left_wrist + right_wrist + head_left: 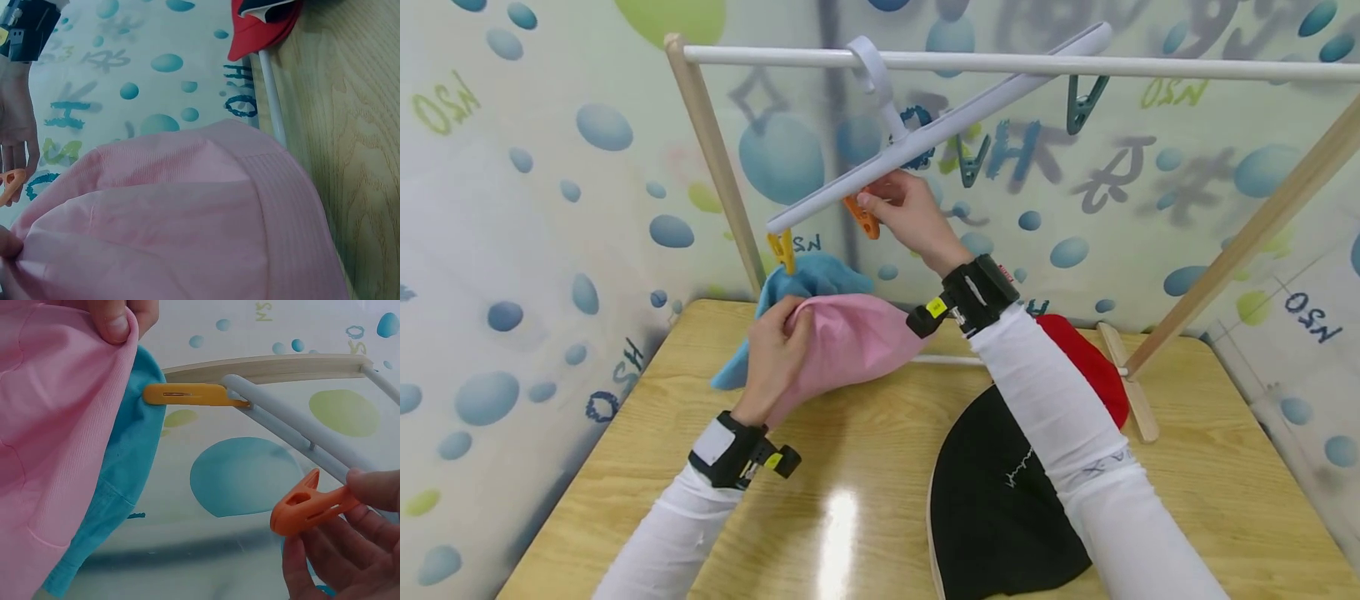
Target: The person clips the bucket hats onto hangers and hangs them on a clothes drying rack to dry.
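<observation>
My left hand (775, 358) pinches the edge of a pink bucket hat (861, 342), its stitched brim (297, 212) wide in the left wrist view. Behind it hangs a blue hat (122, 481), held by a yellow clip (782, 250) at the low end of a white hanger (925, 142). My right hand (917, 212) is just under the hanger bar, with thumb and fingers on an orange clip (315, 506). That clip grips no fabric. The pink hat is apart from the orange clip.
The hanger hooks tilted over a white rail (760, 56) on wooden posts. Two dark green clips (973, 160) dangle from its higher side. On the table (647, 467) lie a black hat (992, 500) and a red cap (1078, 358), partly hidden behind my right arm.
</observation>
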Available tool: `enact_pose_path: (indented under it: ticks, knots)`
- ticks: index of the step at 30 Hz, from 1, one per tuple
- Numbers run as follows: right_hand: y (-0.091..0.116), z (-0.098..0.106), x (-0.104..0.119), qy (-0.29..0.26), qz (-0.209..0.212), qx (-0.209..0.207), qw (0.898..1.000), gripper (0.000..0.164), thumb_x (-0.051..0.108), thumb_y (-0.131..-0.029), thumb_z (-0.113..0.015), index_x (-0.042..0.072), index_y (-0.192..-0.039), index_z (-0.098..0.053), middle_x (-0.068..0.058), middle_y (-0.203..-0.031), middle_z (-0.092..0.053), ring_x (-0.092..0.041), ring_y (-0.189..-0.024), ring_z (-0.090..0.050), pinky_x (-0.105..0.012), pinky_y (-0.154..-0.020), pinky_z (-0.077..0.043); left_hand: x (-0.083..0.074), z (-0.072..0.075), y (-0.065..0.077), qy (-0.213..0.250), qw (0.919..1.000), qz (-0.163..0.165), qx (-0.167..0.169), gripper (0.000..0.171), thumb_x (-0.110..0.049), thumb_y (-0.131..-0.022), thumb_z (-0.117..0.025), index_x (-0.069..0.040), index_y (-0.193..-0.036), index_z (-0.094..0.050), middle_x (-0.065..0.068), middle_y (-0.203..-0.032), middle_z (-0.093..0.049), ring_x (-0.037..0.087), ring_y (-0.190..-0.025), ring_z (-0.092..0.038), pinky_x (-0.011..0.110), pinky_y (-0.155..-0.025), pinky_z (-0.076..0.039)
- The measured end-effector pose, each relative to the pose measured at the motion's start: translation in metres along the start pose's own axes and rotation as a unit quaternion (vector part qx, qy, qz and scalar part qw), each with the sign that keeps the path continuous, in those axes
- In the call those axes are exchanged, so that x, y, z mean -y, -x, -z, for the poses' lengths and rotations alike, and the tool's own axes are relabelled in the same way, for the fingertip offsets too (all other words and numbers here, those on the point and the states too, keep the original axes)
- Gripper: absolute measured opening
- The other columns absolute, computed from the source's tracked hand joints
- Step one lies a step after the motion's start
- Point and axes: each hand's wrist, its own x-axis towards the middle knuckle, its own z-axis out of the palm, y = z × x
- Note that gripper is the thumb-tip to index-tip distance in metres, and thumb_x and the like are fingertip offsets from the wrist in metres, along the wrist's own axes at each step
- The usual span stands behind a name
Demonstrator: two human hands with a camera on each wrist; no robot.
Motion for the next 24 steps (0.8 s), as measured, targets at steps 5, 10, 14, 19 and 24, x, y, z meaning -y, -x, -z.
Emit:
enact_pose_path:
  ticks: [5, 10, 14, 19, 24]
  knots:
    - [0.002, 0.003, 0.004, 0.005, -0.015, 0.004, 1.000, 0.030, 0.008, -0.097, -0.056, -0.001, -0.126, -0.056, -0.016, -0.111, -0.062, -0.022, -0.101, -0.059, -0.033, -0.083, -0.047, -0.001, -0.001, -0.004, -0.003, 0.9999, -0.008, -0.007, 0.015, -0.011, -0.097, -0.056, -0.001, -0.099, -0.067, 0.010, -0.089, -0.065, 0.020, -0.080, -0.054, 0.029, -0.068, -0.041]
    - [0.004, 0.004, 0.005, -0.021, -0.041, 0.010, 0.999, 0.029, 0.007, -0.098, -0.054, -0.002, -0.126, -0.053, -0.016, -0.109, -0.061, -0.023, -0.101, -0.059, -0.034, -0.085, -0.048, -0.004, -0.007, -0.007, -0.001, 1.0000, -0.006, -0.006, 0.014, -0.011, -0.096, -0.058, -0.001, -0.097, -0.068, 0.008, -0.087, -0.065, 0.019, -0.079, -0.054, 0.029, -0.069, -0.042]
    - [0.006, 0.004, 0.007, -0.060, -0.057, 0.024, 0.996, 0.028, 0.004, -0.099, -0.052, -0.004, -0.125, -0.050, -0.015, -0.105, -0.057, -0.024, -0.105, -0.058, -0.037, -0.089, -0.048, -0.011, -0.014, -0.010, 0.003, 0.9999, -0.011, -0.005, 0.014, -0.011, -0.096, -0.058, -0.001, -0.096, -0.068, 0.008, -0.085, -0.065, 0.020, -0.077, -0.055, 0.030, -0.067, -0.043]
    - [0.007, 0.011, 0.007, -0.082, -0.063, 0.035, 0.994, 0.026, 0.003, -0.099, -0.050, -0.004, -0.124, -0.048, -0.012, -0.099, -0.054, -0.024, -0.104, -0.058, -0.038, -0.091, -0.047, -0.024, -0.024, -0.020, -0.004, 0.9999, -0.016, -0.002, 0.017, -0.013, -0.096, -0.059, -0.001, -0.100, -0.071, 0.009, -0.086, -0.067, 0.021, -0.076, -0.056, 0.032, -0.067, -0.045]
    - [0.006, 0.017, 0.007, -0.117, -0.048, 0.039, 0.991, 0.020, 0.000, -0.098, -0.051, -0.003, -0.118, -0.049, -0.009, -0.092, -0.055, -0.022, -0.096, -0.058, -0.040, -0.091, -0.047, -0.034, -0.030, -0.031, -0.011, 0.9999, -0.010, 0.003, 0.021, -0.014, -0.095, -0.060, -0.001, -0.104, -0.073, 0.010, -0.090, -0.069, 0.020, -0.077, -0.057, 0.033, -0.069, -0.046]
